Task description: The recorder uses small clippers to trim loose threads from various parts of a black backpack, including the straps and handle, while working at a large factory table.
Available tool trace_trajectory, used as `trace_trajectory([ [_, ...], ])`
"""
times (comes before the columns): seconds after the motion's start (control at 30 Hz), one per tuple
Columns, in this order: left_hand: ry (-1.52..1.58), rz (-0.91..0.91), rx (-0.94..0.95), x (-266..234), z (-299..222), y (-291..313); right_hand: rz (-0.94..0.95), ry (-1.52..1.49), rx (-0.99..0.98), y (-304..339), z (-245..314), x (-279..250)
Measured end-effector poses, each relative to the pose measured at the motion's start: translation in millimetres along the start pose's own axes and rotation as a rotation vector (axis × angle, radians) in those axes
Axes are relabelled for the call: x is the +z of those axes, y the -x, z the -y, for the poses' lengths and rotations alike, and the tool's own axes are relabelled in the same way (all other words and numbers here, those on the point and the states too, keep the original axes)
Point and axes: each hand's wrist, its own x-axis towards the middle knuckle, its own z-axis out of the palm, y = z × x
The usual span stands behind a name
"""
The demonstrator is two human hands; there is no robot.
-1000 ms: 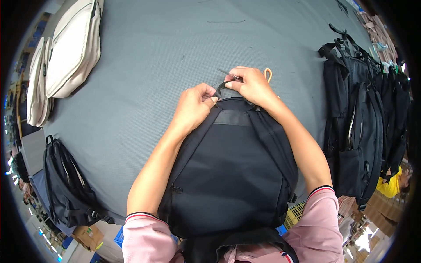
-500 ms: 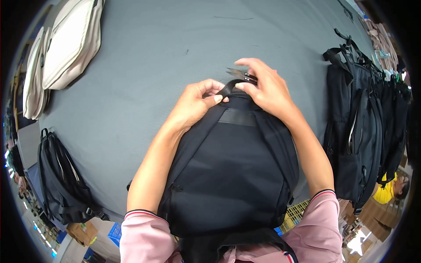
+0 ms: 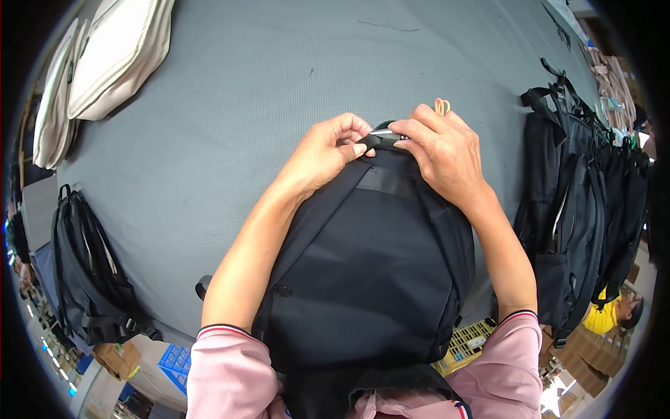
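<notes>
A black backpack (image 3: 363,272) lies before me on the grey table, its top end pointing away. My left hand (image 3: 328,150) pinches the backpack's top carry handle (image 3: 375,143) between thumb and fingers. Closed round small thread snips (image 3: 383,131), my right hand (image 3: 447,150) holds their blades against the handle, close to the left fingertips. Part of the snips is hidden inside the right hand, where a yellowish finger loop (image 3: 442,106) shows above the knuckles.
Several black backpacks (image 3: 569,209) stand along the right side of the grey table (image 3: 230,105). Another black backpack (image 3: 87,269) is at the left edge, and cream bags (image 3: 122,56) lie at the far left. Loose threads (image 3: 388,26) lie on the tabletop. A yellow crate (image 3: 466,343) and blue crate (image 3: 174,364) stand below.
My right hand has turned and closed on the snips, bringing the blades from beyond the handle down onto it. My left hand still pinches the handle.
</notes>
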Motion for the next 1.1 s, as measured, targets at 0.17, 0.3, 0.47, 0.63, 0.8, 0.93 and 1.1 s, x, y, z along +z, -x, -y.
trace_trajectory([
  [0.17, -0.024, -0.001, -0.021, 2, -3, 0, -0.061, -0.046, 0.055, 7, -4, 3],
  [0.3, -0.001, 0.005, 0.012, 0, 3, -1, 0.007, -0.044, 0.124, 2, 2, 6],
  [0.47, -0.007, 0.001, 0.024, 1, 2, -1, -0.033, -0.114, 0.133, 4, 0, 6],
  [0.63, -0.155, -0.03, 0.063, 0, 11, -2, -0.102, -0.343, 0.337, -4, 3, 2],
  [0.8, -0.44, -0.111, 0.148, 8, 8, 0, 0.166, -0.192, 0.288, -9, 2, 9],
  [0.93, -0.706, -0.328, 0.314, 18, 13, 8, 0.123, -0.023, 0.247, 4, 13, 8],
  [1.1, -0.03, -0.107, 0.227, 4, 16, 9, 0.006, -0.349, 0.403, 17, 8, 9],
])
